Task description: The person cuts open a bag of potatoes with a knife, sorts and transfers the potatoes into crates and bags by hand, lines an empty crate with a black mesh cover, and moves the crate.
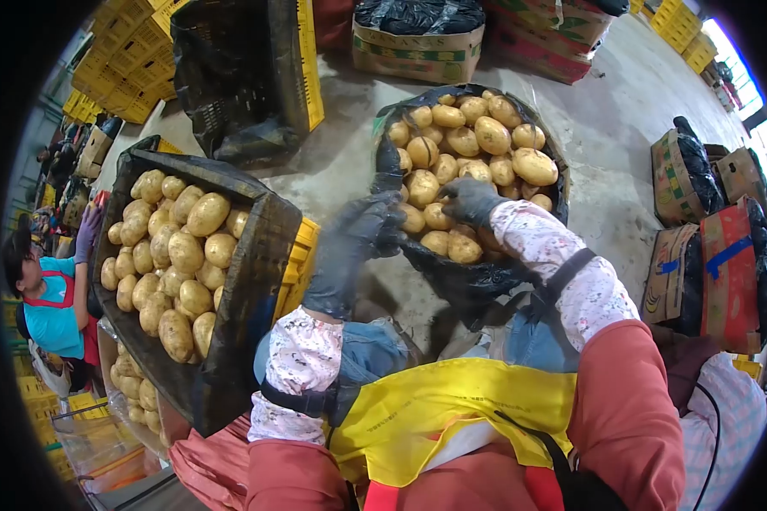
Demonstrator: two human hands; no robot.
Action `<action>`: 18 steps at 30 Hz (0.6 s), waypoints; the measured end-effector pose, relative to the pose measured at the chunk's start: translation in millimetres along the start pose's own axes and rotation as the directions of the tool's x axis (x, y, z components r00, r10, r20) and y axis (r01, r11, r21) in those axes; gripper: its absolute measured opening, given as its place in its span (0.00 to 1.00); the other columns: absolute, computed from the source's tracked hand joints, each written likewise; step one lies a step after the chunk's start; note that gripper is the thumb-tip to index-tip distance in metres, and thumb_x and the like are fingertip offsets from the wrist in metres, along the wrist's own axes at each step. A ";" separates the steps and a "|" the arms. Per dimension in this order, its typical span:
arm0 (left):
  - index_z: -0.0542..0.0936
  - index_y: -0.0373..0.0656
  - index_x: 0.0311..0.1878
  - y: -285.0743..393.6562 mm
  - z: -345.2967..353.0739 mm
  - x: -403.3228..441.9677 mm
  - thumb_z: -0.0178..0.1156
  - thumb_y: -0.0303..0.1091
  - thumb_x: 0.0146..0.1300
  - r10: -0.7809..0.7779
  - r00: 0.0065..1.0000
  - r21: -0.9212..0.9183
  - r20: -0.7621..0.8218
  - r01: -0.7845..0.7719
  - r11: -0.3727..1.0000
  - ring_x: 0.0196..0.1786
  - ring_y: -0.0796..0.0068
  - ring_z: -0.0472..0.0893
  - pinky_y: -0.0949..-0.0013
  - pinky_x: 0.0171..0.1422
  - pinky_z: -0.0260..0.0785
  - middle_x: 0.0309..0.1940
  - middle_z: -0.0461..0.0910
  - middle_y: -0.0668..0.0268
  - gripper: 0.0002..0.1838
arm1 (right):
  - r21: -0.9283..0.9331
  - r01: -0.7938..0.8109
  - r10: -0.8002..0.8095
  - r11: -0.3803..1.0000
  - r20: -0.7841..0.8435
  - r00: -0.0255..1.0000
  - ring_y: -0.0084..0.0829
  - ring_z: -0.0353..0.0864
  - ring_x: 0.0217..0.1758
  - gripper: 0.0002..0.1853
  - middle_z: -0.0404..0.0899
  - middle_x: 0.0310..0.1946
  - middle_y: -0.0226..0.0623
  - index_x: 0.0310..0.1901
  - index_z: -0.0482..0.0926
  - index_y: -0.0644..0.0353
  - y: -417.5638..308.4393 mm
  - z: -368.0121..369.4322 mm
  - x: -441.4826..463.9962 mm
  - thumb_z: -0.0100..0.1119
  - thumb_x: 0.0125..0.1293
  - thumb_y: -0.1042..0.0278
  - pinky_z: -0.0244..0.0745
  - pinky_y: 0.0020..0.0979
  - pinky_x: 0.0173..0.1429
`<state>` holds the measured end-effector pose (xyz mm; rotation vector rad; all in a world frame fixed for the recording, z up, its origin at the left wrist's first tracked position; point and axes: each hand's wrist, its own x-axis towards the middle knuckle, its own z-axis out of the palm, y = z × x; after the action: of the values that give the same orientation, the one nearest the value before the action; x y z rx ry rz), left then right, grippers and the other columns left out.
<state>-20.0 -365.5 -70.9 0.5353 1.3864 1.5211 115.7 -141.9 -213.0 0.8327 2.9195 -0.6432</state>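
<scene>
In front of me stands a box lined with black plastic (pixel 452 277), heaped with potatoes (pixel 493 136). My right hand (pixel 474 203), in a dark grey glove, lies on the heap with its fingers bent over a potato (pixel 436 216) at the near side. My left hand (pixel 358 234), gloved too and somewhat blurred, is at the left rim of the box beside the plastic, its fingers apart and no potato visible in it. To the left, a black-lined yellow crate (pixel 296 271) full of potatoes (pixel 186 253) is tilted toward the left.
An upright yellow crate with black lining (pixel 239 77) stands behind. Cardboard boxes (pixel 418 53) covered in black plastic line the back, with more boxes (pixel 729 272) at right. Another person (pixel 55 289) is at the far left, beside the potato crate. Yellow crates (pixel 128 60) are stacked at upper left.
</scene>
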 end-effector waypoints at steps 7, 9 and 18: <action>0.78 0.41 0.51 -2.8 -9.7 8.5 0.56 0.35 0.66 0.037 0.997 -0.011 -0.062 -0.037 0.999 0.33 0.79 0.80 0.77 0.38 0.73 0.38 0.82 0.65 0.14 | -0.210 0.002 0.025 0.978 0.126 0.992 0.48 0.78 0.46 0.16 0.80 0.36 0.45 0.39 0.80 0.55 -36.7 40.3 30.2 0.62 0.46 0.63 0.73 0.43 0.50; 0.78 0.41 0.51 -5.8 -11.2 10.6 0.56 0.35 0.66 0.058 0.996 -0.017 -0.063 -0.059 0.998 0.33 0.79 0.80 0.77 0.38 0.73 0.38 0.82 0.65 0.13 | -0.148 -0.001 0.016 0.989 0.096 0.995 0.49 0.78 0.47 0.17 0.80 0.37 0.46 0.39 0.79 0.57 -37.5 31.3 25.5 0.62 0.45 0.64 0.73 0.44 0.50; 0.76 0.40 0.54 -17.8 -14.8 16.7 0.59 0.32 0.64 -0.041 0.999 0.002 0.025 0.041 0.999 0.40 0.78 0.79 0.76 0.43 0.74 0.42 0.80 0.64 0.16 | 0.634 -0.092 0.060 0.768 0.071 0.996 0.25 0.79 0.44 0.21 0.80 0.41 0.37 0.49 0.78 0.64 -64.0 -57.5 -3.3 0.65 0.56 0.63 0.75 0.25 0.48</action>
<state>-33.2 -360.7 -95.8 0.5215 1.3716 1.4762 90.1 -169.8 -135.7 0.9419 2.5921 -1.6741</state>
